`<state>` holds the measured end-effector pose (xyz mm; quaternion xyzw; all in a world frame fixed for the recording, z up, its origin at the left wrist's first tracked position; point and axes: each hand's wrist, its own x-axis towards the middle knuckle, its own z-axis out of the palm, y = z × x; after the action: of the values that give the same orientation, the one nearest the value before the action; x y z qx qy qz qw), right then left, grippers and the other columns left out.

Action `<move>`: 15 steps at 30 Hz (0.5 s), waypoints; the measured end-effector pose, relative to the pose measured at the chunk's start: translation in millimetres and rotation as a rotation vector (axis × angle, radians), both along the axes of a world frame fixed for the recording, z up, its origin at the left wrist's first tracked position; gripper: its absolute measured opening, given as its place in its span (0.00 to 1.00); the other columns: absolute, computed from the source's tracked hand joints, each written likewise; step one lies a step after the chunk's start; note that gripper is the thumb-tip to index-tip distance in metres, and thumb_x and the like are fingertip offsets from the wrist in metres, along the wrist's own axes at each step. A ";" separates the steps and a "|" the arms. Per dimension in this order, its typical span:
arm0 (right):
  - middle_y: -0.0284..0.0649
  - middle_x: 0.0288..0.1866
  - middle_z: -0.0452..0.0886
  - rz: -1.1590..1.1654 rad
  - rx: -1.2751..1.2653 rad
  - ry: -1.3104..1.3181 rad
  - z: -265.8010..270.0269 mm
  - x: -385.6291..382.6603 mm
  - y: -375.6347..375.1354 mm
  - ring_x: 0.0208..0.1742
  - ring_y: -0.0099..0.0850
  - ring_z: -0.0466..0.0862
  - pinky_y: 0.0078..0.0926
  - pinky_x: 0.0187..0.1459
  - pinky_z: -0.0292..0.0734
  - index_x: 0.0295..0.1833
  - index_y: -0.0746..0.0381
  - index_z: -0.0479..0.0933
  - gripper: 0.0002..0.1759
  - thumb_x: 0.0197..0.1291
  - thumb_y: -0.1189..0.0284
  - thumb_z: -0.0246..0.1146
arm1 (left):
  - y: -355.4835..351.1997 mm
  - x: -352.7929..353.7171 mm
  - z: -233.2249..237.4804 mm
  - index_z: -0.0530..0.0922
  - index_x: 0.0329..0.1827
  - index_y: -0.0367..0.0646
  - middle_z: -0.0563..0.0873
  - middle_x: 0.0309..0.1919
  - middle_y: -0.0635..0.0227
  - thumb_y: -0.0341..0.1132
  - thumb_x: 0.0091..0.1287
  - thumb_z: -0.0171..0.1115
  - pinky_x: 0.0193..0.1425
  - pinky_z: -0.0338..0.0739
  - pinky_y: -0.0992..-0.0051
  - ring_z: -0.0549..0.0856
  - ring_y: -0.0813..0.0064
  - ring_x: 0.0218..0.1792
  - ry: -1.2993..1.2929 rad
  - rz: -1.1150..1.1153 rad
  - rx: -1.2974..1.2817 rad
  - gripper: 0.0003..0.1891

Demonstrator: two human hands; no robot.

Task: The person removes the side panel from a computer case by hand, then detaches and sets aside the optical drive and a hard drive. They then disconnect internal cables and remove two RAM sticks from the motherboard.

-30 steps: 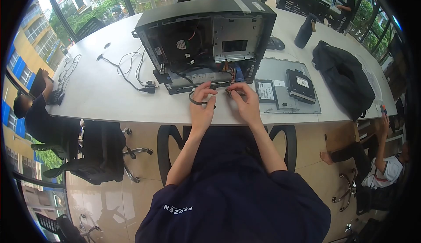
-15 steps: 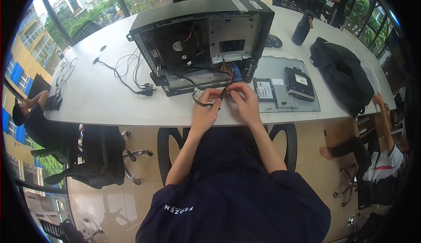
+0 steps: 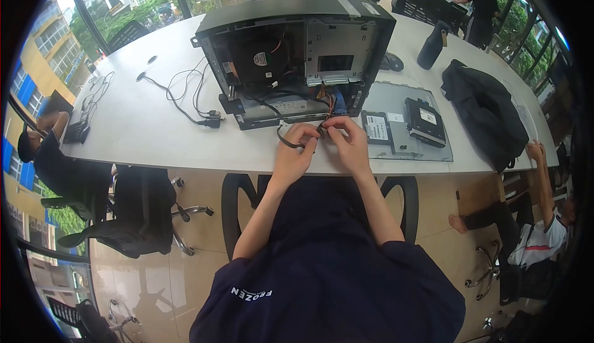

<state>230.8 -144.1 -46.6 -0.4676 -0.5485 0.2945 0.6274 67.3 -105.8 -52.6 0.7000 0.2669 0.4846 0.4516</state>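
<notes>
An open black computer case [image 3: 297, 52] lies on its side on the white table [image 3: 142, 132], its fan and drive cage showing. A bundle of coloured wires [image 3: 329, 105] runs out of the case's lower edge. My left hand [image 3: 296, 148] pinches a dark flat cable [image 3: 284, 142] that loops to its left. My right hand [image 3: 348, 142] grips the connector end of the wire bundle. Both hands meet fingertip to fingertip in front of the case, near the table's front edge.
A grey side panel [image 3: 387, 98] lies right of the case with a drive [image 3: 375, 128] and a black unit [image 3: 424, 120] on it. A black bag [image 3: 489, 114], a dark bottle [image 3: 432, 45] and loose cables [image 3: 185, 98] are on the table. Other people sit left and right.
My hands have come together from slightly apart and now join at the cable ends. The view has shifted a little.
</notes>
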 end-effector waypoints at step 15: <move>0.43 0.61 0.80 -0.173 0.223 -0.173 13.0 -1.0 2.6 0.61 0.34 0.81 0.31 0.60 0.77 0.59 0.65 0.79 0.16 0.65 0.78 0.62 | 3.8 5.6 -4.3 0.80 0.44 0.37 0.84 0.43 0.63 0.25 0.68 0.61 0.46 0.79 0.73 0.85 0.69 0.42 0.093 0.011 0.045 0.04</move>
<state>229.7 -141.5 -33.6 -0.4642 -0.5876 0.1352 0.6488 72.9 -101.9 -56.9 0.7301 0.2807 0.4599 0.4202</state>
